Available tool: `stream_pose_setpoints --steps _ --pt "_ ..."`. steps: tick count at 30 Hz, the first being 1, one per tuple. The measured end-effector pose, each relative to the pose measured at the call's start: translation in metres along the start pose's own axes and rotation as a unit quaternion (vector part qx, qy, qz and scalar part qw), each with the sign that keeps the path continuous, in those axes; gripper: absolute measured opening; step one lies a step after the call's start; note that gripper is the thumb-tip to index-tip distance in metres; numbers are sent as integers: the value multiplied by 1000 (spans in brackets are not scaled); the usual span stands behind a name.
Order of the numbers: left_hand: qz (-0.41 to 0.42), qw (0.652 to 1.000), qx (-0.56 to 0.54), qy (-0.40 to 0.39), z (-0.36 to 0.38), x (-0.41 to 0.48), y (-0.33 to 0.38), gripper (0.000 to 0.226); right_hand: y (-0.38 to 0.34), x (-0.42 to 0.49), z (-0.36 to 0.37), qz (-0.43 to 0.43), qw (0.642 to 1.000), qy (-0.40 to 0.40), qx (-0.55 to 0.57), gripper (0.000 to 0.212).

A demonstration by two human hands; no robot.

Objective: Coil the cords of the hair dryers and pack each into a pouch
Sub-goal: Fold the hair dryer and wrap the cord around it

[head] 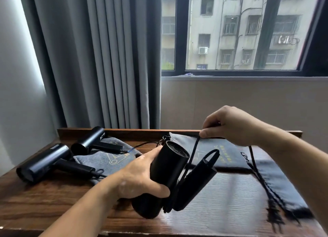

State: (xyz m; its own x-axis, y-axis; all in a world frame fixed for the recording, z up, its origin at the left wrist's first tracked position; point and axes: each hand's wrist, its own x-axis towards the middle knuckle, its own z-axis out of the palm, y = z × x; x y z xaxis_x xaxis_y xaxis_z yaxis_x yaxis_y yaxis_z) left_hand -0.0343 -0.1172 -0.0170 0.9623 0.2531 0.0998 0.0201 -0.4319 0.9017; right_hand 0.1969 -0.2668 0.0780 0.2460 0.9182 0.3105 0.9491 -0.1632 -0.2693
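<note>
A dryer point(166, 167) is grasped by the left hand point(140, 176), its cord point(195, 144) pinched by the right hand point(229, 125); the pouch point(229, 155) behind is partly hidden.

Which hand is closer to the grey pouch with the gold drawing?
Left. The left hand holds a hair dryer just beside the grey pouch; the right hand pinches the cord farther right, over the dark pouch.

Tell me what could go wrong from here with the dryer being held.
1. The cord, pinched by the right hand, trails its blurred loose end near the right edge of the table; it may snag there or drag the pouch.
2. The left hand grips only the barrel of the hair dryer; a hard tug on the cord could twist it loose.
</note>
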Motion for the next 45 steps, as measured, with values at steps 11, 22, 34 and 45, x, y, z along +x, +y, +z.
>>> stream_pose_setpoints --steps 11,22,34,45 --pt "181 907 -357 131 10 3 27 44 -7 -24 46 74 976 -87 183 27" --pt "80 885 35 456 16 10 21 64 -51 -84 87 30 983 -159 90 26" --pt "11 963 155 221 20 1 8 62 -61 -65 -21 -80 978 11 -194 24" --pt "98 964 -218 -121 24 -11 11 72 -3 -27 -33 -105 992 -50 55 12"
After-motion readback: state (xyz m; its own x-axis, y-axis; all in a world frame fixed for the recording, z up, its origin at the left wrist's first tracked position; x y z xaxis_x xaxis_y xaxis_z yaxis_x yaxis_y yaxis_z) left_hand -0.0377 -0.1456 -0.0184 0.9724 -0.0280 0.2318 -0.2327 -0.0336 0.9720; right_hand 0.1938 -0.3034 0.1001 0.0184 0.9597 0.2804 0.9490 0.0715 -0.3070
